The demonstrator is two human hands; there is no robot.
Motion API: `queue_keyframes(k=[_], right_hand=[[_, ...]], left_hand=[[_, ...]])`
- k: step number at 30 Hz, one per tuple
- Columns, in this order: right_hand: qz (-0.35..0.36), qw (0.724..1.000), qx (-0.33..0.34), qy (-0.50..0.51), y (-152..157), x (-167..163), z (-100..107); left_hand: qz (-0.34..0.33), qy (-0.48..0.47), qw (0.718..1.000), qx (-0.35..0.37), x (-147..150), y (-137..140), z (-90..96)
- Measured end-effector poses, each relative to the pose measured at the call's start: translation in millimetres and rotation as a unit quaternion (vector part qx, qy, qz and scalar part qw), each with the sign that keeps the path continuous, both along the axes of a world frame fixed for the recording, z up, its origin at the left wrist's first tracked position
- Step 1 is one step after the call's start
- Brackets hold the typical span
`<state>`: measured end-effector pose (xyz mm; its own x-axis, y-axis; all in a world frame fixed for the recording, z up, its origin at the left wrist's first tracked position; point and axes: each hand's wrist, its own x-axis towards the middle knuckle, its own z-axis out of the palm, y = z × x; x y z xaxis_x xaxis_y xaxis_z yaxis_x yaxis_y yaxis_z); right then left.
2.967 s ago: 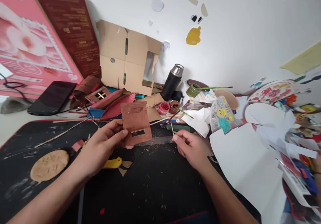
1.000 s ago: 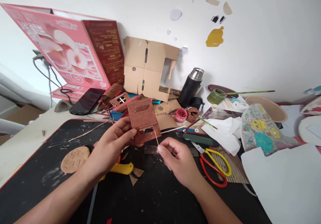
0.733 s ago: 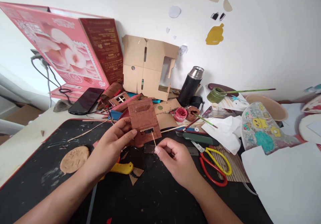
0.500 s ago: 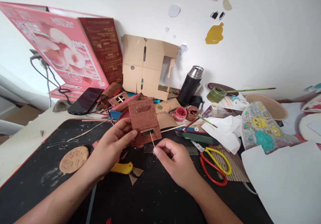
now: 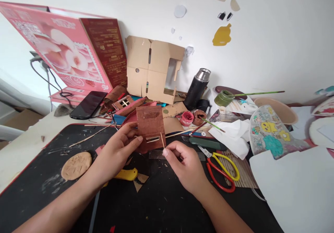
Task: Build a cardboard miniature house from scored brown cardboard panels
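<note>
Thin stick (image 5: 162,140) has shifted right across the panel (image 5: 150,125), lower end hidden.

The left hand (image 5: 122,145) grips with thumb extended; the right hand (image 5: 184,163), fingers curled, pinches at its fingertips.

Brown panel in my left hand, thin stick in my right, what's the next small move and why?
Probably ease the thin stick a little left, toward the slot in the brown panel: your right hand holds it pointing up, its tip just right of the slot, while your left hand holds the panel's left edge. Whether stick and panel touch isn't clear.
</note>
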<state>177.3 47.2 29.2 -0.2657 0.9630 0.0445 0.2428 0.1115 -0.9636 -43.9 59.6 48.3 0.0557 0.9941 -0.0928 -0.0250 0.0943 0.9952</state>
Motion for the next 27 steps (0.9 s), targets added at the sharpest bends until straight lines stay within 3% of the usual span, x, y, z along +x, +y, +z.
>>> queue_keyframes(k=[6,14,17,21,27], right_hand=[[-0.05,0.997,-0.01,0.053,2.6,6.0,-0.9],[-0.097,0.989,-0.009,0.111,10.4,15.3,-2.5],[-0.097,0.987,0.005,0.126,10.3,16.9,-0.4],[-0.098,0.986,0.017,0.131,10.7,19.0,-0.2],[-0.102,0.986,0.025,0.129,15.2,22.2,-3.5]], left_hand=[[0.031,-0.006,0.999,0.016,-8.7,6.8,5.8],[0.148,-0.033,0.985,0.078,-24.5,3.8,44.2],[0.115,0.008,0.991,0.063,-27.2,1.0,45.3],[0.031,0.038,0.999,0.011,-22.5,8.7,28.4],[-0.058,0.071,0.996,-0.004,0.4,26.1,9.2]])
